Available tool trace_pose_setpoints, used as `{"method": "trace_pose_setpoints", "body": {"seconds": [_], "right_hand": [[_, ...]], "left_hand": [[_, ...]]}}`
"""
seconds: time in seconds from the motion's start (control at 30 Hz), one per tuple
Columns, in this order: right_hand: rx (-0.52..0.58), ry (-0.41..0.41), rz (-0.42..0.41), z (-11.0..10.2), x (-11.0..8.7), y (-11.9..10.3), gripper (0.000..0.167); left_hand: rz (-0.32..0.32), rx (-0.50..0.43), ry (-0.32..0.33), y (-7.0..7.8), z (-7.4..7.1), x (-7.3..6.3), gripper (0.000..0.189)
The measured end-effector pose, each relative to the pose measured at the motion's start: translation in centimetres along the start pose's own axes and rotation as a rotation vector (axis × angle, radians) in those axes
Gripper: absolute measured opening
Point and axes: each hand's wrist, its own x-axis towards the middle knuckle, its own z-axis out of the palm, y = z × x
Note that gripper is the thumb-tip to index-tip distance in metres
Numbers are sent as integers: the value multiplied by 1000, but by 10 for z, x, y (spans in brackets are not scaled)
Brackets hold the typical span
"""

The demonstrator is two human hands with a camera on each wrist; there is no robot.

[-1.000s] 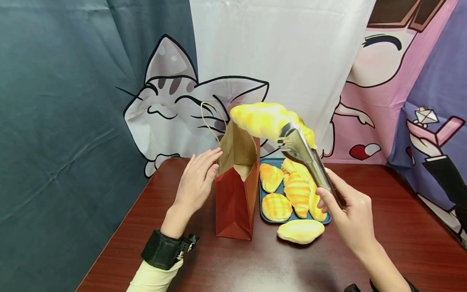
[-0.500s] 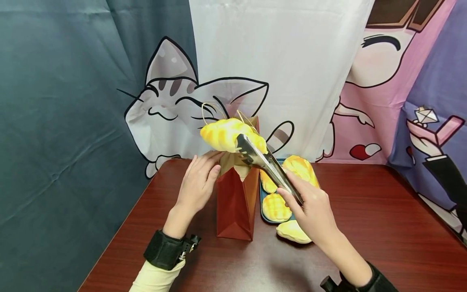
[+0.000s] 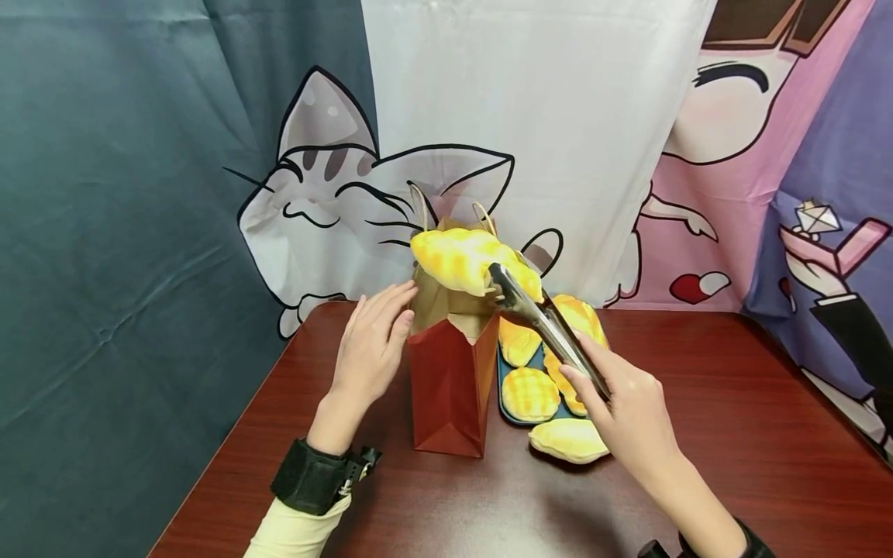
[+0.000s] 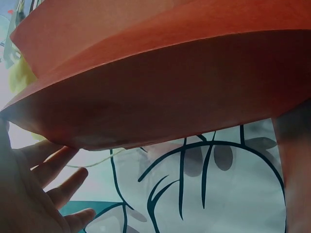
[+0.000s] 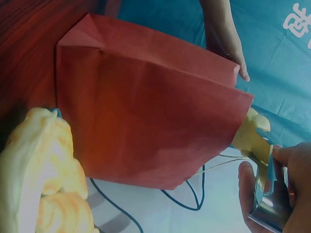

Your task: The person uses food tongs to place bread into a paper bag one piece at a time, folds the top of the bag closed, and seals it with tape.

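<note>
My right hand (image 3: 631, 403) grips metal food tongs (image 3: 551, 329). Between the tongs' tips is a yellow croissant-shaped bread (image 3: 456, 260), over the mouth of a red paper bag (image 3: 446, 395). The bag stands upright with its brown inside showing and two cord handles at the top. At the bag's left upper edge my left hand (image 3: 373, 341) has its fingers extended; in the left wrist view its fingertips (image 4: 68, 153) are right at the rim. From the right wrist, the bread (image 5: 250, 133) shows just past the bag's opening, partly hidden by the tongs (image 5: 269, 194).
Right of the bag, a blue tray (image 3: 512, 418) holds several breads, among them a round one (image 3: 530, 394) with a grid pattern. A pale oval bread (image 3: 568, 440) lies on the table (image 3: 335, 496) in front of the tray. A printed curtain (image 3: 544, 93) hangs behind.
The tongs and bread swung left and down from above the tray to over the bag, then shifted slightly right. The bag's handles moved a little. My left hand stayed at the bag's edge.
</note>
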Motion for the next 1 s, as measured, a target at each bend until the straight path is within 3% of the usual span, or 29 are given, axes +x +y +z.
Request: {"method": "trace_pose_setpoints", "body": {"seconds": [0.4,1.0], "right_hand": [[-38,-22,35,-13,-17,10,55],[-57,-41,39,-21,-30,15,60]], "left_hand": [[-52,16,37,-8,-4,-4,44],[-63,-1,35,-5,-4,-5,44]]}}
